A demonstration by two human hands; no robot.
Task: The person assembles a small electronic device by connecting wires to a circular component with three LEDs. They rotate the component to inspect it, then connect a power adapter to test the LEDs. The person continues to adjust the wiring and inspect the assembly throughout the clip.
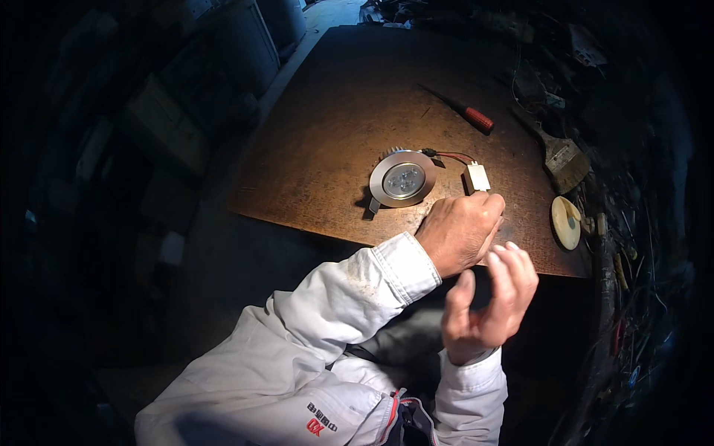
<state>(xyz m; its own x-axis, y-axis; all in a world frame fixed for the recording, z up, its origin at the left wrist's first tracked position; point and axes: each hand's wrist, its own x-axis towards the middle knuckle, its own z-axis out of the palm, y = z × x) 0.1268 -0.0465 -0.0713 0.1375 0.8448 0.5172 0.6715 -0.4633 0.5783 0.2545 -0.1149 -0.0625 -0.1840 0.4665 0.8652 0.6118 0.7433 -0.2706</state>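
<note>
A round LED downlight (402,180) with a silver rim and finned back lies tilted on the wooden table. Red and black wires (452,154) run from it to a small white driver box (477,177). My left hand (462,229) is closed at the near end of that box, its knuckles right against it. The curled fingers hide whatever they grip. Nearer to me, my right hand (491,297) is raised off the table edge, thumb and fingers apart, with nothing visible in it.
A red-handled screwdriver (478,119) lies farther back on the brown table (327,126). Along the right side are a wide paintbrush (565,163) and a round cream-coloured disc (565,223). Beyond them is a dark jumble of wires and tools (632,297).
</note>
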